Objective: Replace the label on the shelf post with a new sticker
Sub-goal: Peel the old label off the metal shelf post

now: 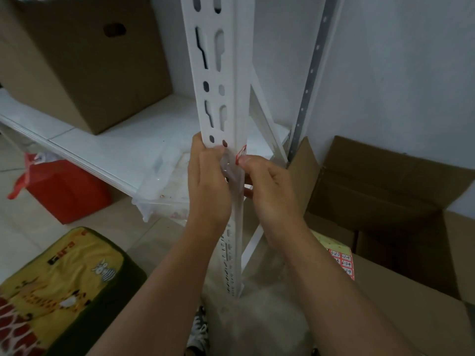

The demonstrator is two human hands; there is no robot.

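A white slotted shelf post [218, 73] runs up the middle of the view. A small white label with a red border [241, 154] sits on the post's right edge, partly lifted off. My right hand [267, 191] pinches the label's lower corner between thumb and forefinger. My left hand [208, 183] grips the post from the left, its fingertips pressed on the post's front face just left of the label. A sheet of red-bordered numbered stickers [343, 262] lies on a cardboard box at the lower right, partly hidden by my right forearm.
A white shelf board [108, 140] holds a brown cardboard box [77, 62]. A clear plastic tub [167, 181] and a red bag [61, 188] sit under it. Open cardboard boxes [385, 191] stand at right. A yellow cushion [64, 286] lies at lower left.
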